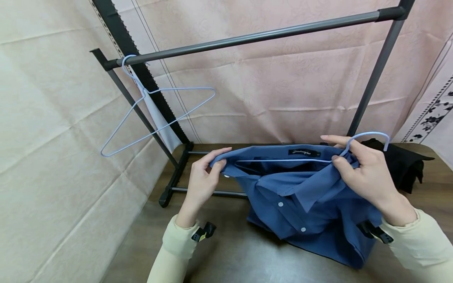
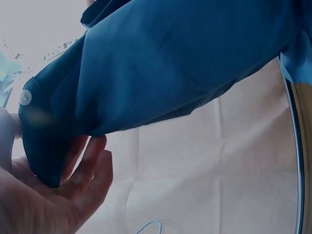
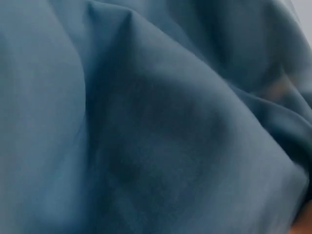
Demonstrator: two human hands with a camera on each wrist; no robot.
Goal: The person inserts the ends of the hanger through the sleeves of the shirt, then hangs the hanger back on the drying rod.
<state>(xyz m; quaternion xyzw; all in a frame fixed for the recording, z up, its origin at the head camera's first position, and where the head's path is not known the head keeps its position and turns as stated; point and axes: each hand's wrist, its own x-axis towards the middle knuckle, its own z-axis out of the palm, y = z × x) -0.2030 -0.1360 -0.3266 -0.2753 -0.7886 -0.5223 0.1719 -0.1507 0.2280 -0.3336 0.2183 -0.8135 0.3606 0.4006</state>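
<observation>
A blue button-up shirt (image 1: 318, 214) hangs bunched between both hands over the table, its collar opening facing up and a black label inside the neckband. At the left end of the collar, my left hand (image 1: 203, 173) pinches the fabric between thumb and fingers. My right hand (image 1: 371, 175) grips the other side of the collar together with the neck of a light-blue clothes hanger (image 1: 371, 133). The hanger's hook sticks up past the right fingers, and its arm runs leftward inside the collar. Shirt fabric (image 3: 161, 146) nearly fills the right wrist view, hiding most of that hand.
A dark metal clothes rack (image 1: 255, 37) stands behind the shirt on the wooden table (image 1: 141, 243). Another light-blue hanger (image 1: 152, 134) hangs from its rail at the left. Black cloth (image 1: 403, 165) lies to the right, and pale curtains (image 1: 283, 78) surround the back.
</observation>
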